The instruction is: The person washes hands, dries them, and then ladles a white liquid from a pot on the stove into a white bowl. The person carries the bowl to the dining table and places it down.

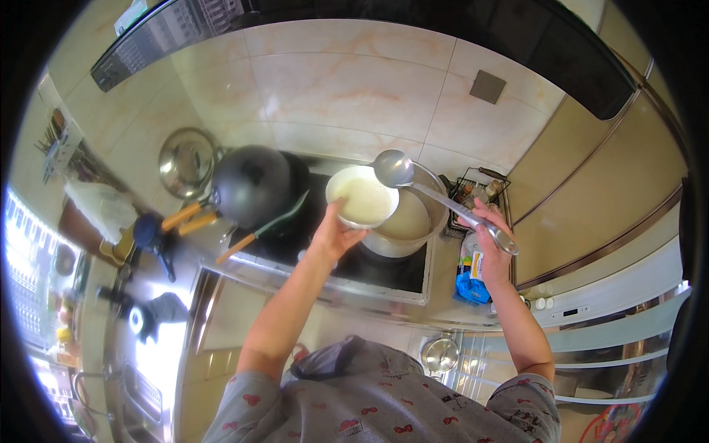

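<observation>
My left hand (pixel 337 232) grips the rim and side of a white bowl (pixel 361 197) filled with a pale, creamy liquid. The bowl is held above the left side of a metal pot (pixel 394 247), which stands on the stove and also holds pale liquid. In my right hand (pixel 491 230) is the handle of a metal ladle (pixel 394 168). The ladle's head is over the bowl's right rim, above the pot. Whether ladle and rim touch, I cannot tell.
Left of the pot are a dark wok (pixel 252 185) and a wooden-handled spatula (pixel 282 217) on the black cooktop (pixel 338 271). A wire basket of bottles (pixel 476 191) and a blue packet (pixel 471 288) stand at the right. Overhead hangs a dark range hood (pixel 432 33).
</observation>
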Demonstrator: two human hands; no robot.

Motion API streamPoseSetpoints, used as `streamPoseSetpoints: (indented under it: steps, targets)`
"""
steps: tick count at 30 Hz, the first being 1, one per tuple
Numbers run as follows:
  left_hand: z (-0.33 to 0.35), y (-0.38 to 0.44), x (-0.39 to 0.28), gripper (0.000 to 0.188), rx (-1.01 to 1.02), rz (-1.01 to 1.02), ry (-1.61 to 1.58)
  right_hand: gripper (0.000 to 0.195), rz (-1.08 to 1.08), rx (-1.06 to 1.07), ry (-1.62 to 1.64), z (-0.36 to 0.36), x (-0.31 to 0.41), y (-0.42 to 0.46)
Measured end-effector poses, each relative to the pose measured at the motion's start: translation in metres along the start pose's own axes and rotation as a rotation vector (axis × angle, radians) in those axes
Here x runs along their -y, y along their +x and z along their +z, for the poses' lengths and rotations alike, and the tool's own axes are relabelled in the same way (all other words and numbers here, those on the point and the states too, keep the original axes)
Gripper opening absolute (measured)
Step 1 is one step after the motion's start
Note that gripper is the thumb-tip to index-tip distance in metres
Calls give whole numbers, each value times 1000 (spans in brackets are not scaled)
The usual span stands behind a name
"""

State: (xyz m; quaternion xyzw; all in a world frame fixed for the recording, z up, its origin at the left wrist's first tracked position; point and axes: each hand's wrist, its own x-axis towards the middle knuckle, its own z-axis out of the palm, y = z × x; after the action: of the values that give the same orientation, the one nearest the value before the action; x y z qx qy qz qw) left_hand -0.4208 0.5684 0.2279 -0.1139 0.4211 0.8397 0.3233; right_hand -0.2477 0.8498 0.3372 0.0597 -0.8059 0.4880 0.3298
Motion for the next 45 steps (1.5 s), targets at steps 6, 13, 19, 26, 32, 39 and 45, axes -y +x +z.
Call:
streamPoseSetpoints:
  steps: [6, 13, 19, 26, 32, 39, 45]
  targets:
    - [-1, -10, -5, 78, -30, 7, -5, 19, 180, -25, -27, 0, -63, -15]
    - [-4, -17, -11, 79, -36, 2, -1, 17, -129, 54, -564, 39, -108, -29]
    - [-10, -22, -15, 80, -28, 5, -13, 13, -119, -16, -592, 55, -119, -27]
    - [-15, -22, -15, 79, -39, 17, -32, 13, 42, -104, -568, 82, -136, -28]
    - [-15, -26, -17, 80, -40, 10, -32, 13, 156, -245, -478, 109, -161, -35]
    - [-19, -32, -16, 80, -25, 38, -27, 12, 196, -284, -235, 109, -172, -41]
    - [-26, -33, -15, 81, -35, 35, -26, 12, 192, -239, -153, 91, -149, -32]
